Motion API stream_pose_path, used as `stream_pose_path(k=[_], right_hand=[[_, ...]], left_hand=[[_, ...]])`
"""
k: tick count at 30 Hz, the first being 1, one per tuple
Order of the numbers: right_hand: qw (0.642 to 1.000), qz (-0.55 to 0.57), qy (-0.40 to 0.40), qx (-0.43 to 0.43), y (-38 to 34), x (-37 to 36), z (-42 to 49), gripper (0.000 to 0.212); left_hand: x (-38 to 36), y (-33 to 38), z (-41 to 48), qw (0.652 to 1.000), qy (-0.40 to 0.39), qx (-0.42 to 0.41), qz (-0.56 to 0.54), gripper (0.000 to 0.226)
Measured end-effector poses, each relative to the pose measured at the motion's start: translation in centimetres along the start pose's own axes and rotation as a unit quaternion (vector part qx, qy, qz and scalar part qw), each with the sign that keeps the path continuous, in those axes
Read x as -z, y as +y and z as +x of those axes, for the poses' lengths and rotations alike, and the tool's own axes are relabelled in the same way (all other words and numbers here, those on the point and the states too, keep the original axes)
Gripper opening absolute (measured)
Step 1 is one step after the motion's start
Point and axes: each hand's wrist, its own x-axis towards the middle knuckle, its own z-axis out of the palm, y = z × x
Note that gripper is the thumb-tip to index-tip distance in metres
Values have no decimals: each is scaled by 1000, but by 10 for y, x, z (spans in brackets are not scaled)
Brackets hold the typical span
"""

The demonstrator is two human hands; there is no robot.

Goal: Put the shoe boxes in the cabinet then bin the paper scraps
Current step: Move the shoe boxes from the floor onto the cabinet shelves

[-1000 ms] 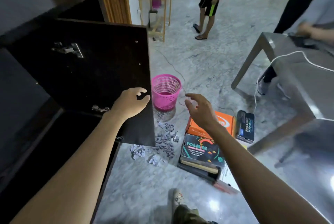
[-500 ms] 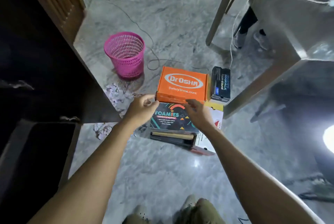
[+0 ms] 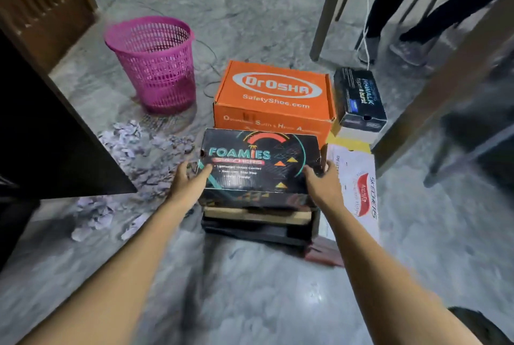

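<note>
Both hands have dropped from above the orange box onto the black Foamies box (image 3: 260, 162) atop the stack: left hand (image 3: 189, 183) grasps its nine-o'clock end, right hand (image 3: 322, 182) its three-o'clock end. Orange box (image 3: 274, 94) sits at twelve o'clock, paper scraps (image 3: 144, 155) and pink bin (image 3: 155, 63) toward ten.

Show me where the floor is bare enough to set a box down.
Bare floor lies near the camera, between the forearms, in front of the box stack. Another open stretch runs behind the pink basket and orange box. Crowded: paper scraps fill the ground left of the Foamies box, gripped by left hand and right hand.
</note>
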Motion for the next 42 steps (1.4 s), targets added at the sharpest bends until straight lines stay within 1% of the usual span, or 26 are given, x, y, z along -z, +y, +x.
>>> stream_pose_path(k=[3, 5, 6, 8, 9, 12, 15, 16, 17, 19, 21, 22, 24, 25, 27, 28, 29, 30, 31, 34, 37, 40, 42], right_hand=[[994, 86, 54, 26, 26, -14, 9, 51], [986, 151, 70, 12, 39, -20, 12, 45], [982, 179, 59, 7, 44, -21, 11, 38], [977, 214, 21, 13, 50, -22, 7, 21], [973, 231, 10, 20, 53, -24, 6, 18], [957, 287, 4, 46, 47, -23, -12, 23], [948, 303, -20, 94, 32, -28, -25, 29], [946, 305, -28, 110, 26, -32, -30, 30], [944, 300, -44, 131, 22, -37, -34, 30], [943, 274, -81, 169, 10, -50, -49, 32], [940, 258, -112, 195, -1, -70, -69, 37], [938, 259, -125, 194, -6, -84, -78, 48], [932, 270, -166, 174, -15, -120, -96, 79], [929, 267, -187, 174, -19, -140, -102, 84], [918, 262, -235, 180, -29, -179, -118, 75], [920, 251, -245, 177, -40, -194, -131, 64], [920, 240, -251, 183, -48, -210, -141, 46], [919, 231, -256, 193, -56, -223, -150, 30], [915, 225, -265, 206, -64, -237, -157, 21], [904, 220, -292, 222, -89, -269, -180, 19], [887, 204, -343, 232, -96, -305, -189, 17], [855, 193, -416, 240, -98, -345, -202, 28], [838, 182, -452, 244, -99, -374, -215, 32]], left_hand=[[-9, -32, 22, 999, 2, 1, -36, 66], [-13, -45, 30, 996, -19, 12, -84, 55], [-14, -48, 31, 994, -34, 20, -105, 54], [-17, -51, 34, 988, -55, 32, -143, 59], [-17, -52, 35, 985, -54, 36, -157, 60], [-10, -53, 28, 983, -41, 30, -176, 59], [17, -57, 9, 981, -22, -1, -195, 68], [28, -62, 3, 977, -9, -14, -211, 66], [41, -67, -3, 972, 10, -28, -233, 59], [68, -81, -18, 962, 63, -48, -260, 43], [95, -104, -36, 955, 121, -55, -266, 37], [109, -117, -45, 951, 151, -54, -264, 38], [136, -144, -60, 938, 207, -36, -274, 50], [148, -156, -69, 925, 249, -28, -285, 49], [170, -178, -87, 887, 345, -20, -306, 35], [179, -188, -95, 867, 381, -5, -322, 35], [187, -197, -103, 853, 399, 11, -337, 43], [197, -208, -107, 842, 415, 24, -345, 56], [207, -218, -111, 832, 430, 32, -349, 67], [230, -254, -109, 794, 479, 71, -368, 79], [244, -280, -107, 776, 496, 82, -380, 99], [255, -301, -116, 757, 529, 80, -375, 100], [261, -312, -123, 741, 547, 86, -379, 87]])
